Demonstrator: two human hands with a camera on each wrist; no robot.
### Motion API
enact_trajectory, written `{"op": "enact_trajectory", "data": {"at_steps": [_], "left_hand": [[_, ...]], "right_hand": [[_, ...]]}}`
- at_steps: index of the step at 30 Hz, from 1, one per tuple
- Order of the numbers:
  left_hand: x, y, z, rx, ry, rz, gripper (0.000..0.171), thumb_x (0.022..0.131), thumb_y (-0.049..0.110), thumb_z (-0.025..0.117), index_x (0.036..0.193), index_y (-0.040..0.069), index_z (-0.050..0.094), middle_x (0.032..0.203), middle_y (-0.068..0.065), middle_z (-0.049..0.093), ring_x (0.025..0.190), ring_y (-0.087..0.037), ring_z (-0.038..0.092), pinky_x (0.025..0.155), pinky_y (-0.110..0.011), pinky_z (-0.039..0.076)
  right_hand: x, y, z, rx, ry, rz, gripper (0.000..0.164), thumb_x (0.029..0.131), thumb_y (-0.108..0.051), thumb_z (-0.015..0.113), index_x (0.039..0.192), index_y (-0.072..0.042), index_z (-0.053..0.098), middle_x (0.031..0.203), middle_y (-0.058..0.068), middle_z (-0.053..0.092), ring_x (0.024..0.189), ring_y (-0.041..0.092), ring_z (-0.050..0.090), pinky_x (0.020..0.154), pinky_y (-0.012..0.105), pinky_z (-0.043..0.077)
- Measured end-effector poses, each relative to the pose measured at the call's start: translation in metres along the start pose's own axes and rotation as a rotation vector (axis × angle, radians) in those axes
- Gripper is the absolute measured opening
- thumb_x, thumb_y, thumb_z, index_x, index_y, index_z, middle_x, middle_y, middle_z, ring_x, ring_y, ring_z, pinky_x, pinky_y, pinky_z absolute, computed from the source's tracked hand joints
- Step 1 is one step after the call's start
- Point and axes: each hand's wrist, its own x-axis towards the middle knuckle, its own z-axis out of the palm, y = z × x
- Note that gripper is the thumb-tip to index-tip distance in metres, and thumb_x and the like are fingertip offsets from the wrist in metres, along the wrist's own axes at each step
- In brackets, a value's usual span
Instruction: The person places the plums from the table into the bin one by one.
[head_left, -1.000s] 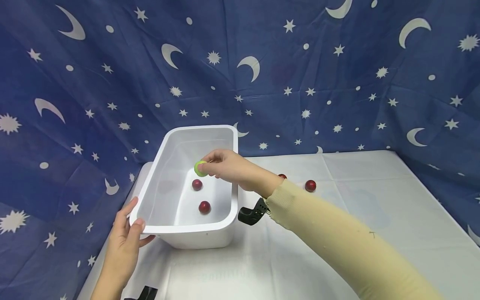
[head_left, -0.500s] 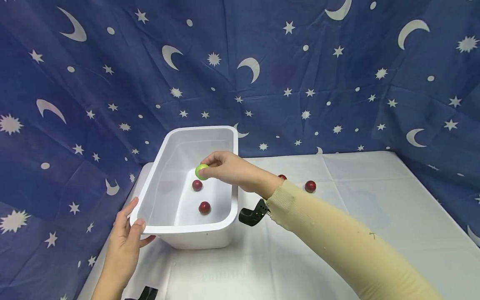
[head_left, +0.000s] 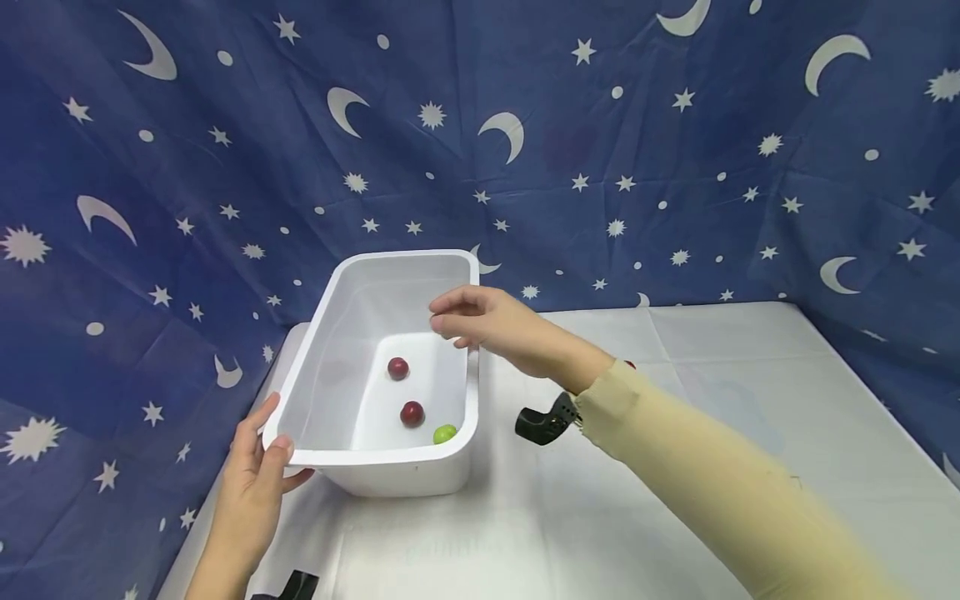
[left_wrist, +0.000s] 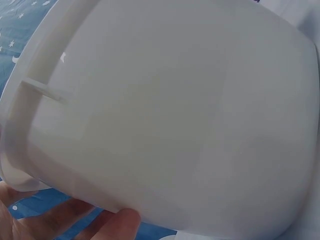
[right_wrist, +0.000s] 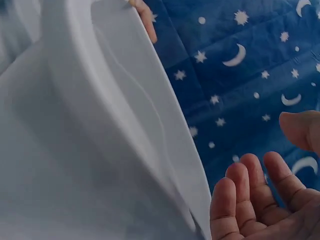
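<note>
A white plastic tub (head_left: 375, 457) stands at the left of the table. My left hand (head_left: 247, 492) grips its near left corner, the thumb on the rim and fingers below; the left wrist view shows those fingers (left_wrist: 120, 225) against the outer wall. Two dark red plum-like balls (head_left: 412, 414) lie on the tub's floor. One small green round fruit (head_left: 445, 434) is in the near right corner, partly hidden by the rim. Over the tub's right side hovers my right hand (head_left: 510, 329), holding nothing, its fingers (right_wrist: 245, 185) and thumb apart in the right wrist view.
A white cloth (head_left: 735, 417) covers the table. Just a sliver of a red ball (head_left: 630, 364) shows past my right sleeve (head_left: 697, 467), which blocks part of the table. Behind and at the sides hangs a blue curtain (head_left: 420, 150) with moons and stars.
My right hand has let go of the green fruit, which dropped into the tub's near right corner. That hand has moved right and slightly up. The left hand stays on the rim.
</note>
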Motion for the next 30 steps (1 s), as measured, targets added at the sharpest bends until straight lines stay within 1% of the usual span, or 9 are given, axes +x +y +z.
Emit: {"op": "enact_trajectory", "data": {"at_steps": [1, 3, 5, 8, 9, 12, 18, 23, 30], "left_hand": [[0.000, 0.001, 0.000, 0.000, -0.001, 0.000, 0.050, 0.104, 0.012, 0.037, 0.153, 0.015, 0.027, 0.144, -0.020, 0.034, 0.106, -0.005, 0.054, 0.070, -0.027, 0.053], [0.001, 0.002, 0.000, 0.007, 0.001, 0.002, 0.050, 0.104, 0.012, 0.038, 0.153, 0.016, 0.027, 0.144, -0.020, 0.034, 0.105, -0.004, 0.054, 0.070, -0.026, 0.053], [0.001, 0.003, -0.001, 0.022, 0.011, -0.001, 0.051, 0.103, 0.012, 0.038, 0.153, 0.016, 0.027, 0.144, -0.019, 0.034, 0.104, -0.003, 0.054, 0.069, -0.026, 0.053], [-0.001, 0.005, -0.002, 0.043, 0.026, -0.004, 0.051, 0.103, 0.012, 0.038, 0.153, 0.016, 0.028, 0.145, -0.018, 0.033, 0.105, -0.004, 0.053, 0.068, -0.026, 0.053], [-0.001, 0.005, -0.003, 0.048, 0.028, -0.001, 0.051, 0.103, 0.012, 0.038, 0.153, 0.016, 0.027, 0.145, -0.018, 0.032, 0.105, -0.004, 0.053, 0.068, -0.026, 0.053], [0.000, 0.005, -0.002, 0.046, 0.021, 0.002, 0.051, 0.104, 0.012, 0.037, 0.153, 0.017, 0.027, 0.146, -0.019, 0.031, 0.106, -0.004, 0.052, 0.068, -0.026, 0.053], [0.000, 0.004, 0.001, 0.042, 0.017, -0.008, 0.051, 0.104, 0.013, 0.037, 0.153, 0.017, 0.026, 0.146, -0.020, 0.031, 0.106, -0.005, 0.053, 0.069, -0.027, 0.053], [-0.001, 0.003, 0.002, 0.076, 0.025, -0.006, 0.051, 0.104, 0.015, 0.038, 0.154, 0.018, 0.025, 0.148, -0.021, 0.030, 0.105, -0.001, 0.051, 0.069, -0.029, 0.054], [-0.001, 0.002, 0.005, 0.052, 0.023, -0.019, 0.050, 0.104, 0.015, 0.037, 0.153, 0.018, 0.026, 0.151, -0.017, 0.028, 0.107, -0.004, 0.052, 0.070, -0.028, 0.054]], "right_hand": [[-0.004, 0.002, -0.008, -0.006, 0.019, -0.012, 0.037, 0.091, -0.025, 0.068, 0.123, -0.011, 0.059, 0.123, 0.006, 0.061, 0.109, 0.026, 0.057, 0.093, 0.039, 0.046], [-0.014, 0.007, -0.024, -0.060, 0.062, -0.009, 0.039, 0.091, -0.029, 0.069, 0.124, -0.013, 0.059, 0.121, 0.006, 0.062, 0.107, 0.026, 0.057, 0.075, 0.036, 0.051], [-0.022, 0.017, -0.038, -0.121, 0.088, 0.012, 0.040, 0.090, -0.035, 0.069, 0.124, -0.016, 0.058, 0.117, 0.004, 0.062, 0.100, 0.026, 0.056, 0.056, 0.032, 0.046], [-0.033, 0.036, -0.055, -0.225, 0.108, 0.037, 0.041, 0.089, -0.040, 0.068, 0.123, -0.018, 0.058, 0.112, 0.003, 0.063, 0.090, 0.024, 0.054, 0.048, 0.031, 0.037], [-0.036, 0.043, -0.060, -0.248, 0.112, 0.036, 0.040, 0.090, -0.040, 0.068, 0.122, -0.017, 0.058, 0.111, 0.004, 0.062, 0.089, 0.024, 0.054, 0.050, 0.032, 0.041], [-0.044, 0.063, -0.073, -0.304, 0.140, 0.024, 0.040, 0.091, -0.035, 0.067, 0.122, -0.012, 0.058, 0.109, 0.005, 0.063, 0.090, 0.023, 0.058, 0.070, 0.038, 0.051], [-0.055, 0.094, -0.099, -0.434, 0.226, 0.100, 0.041, 0.091, -0.035, 0.067, 0.124, -0.011, 0.057, 0.111, 0.008, 0.064, 0.098, 0.022, 0.061, 0.089, 0.041, 0.048], [-0.057, 0.116, -0.115, -0.544, 0.241, 0.174, 0.050, 0.090, -0.038, 0.067, 0.129, -0.008, 0.055, 0.129, 0.014, 0.055, 0.115, 0.028, 0.051, 0.095, 0.046, 0.043], [-0.056, 0.137, -0.122, -0.568, 0.237, 0.256, 0.058, 0.091, -0.037, 0.067, 0.137, -0.006, 0.050, 0.137, 0.017, 0.048, 0.118, 0.033, 0.050, 0.094, 0.049, 0.044]]}}
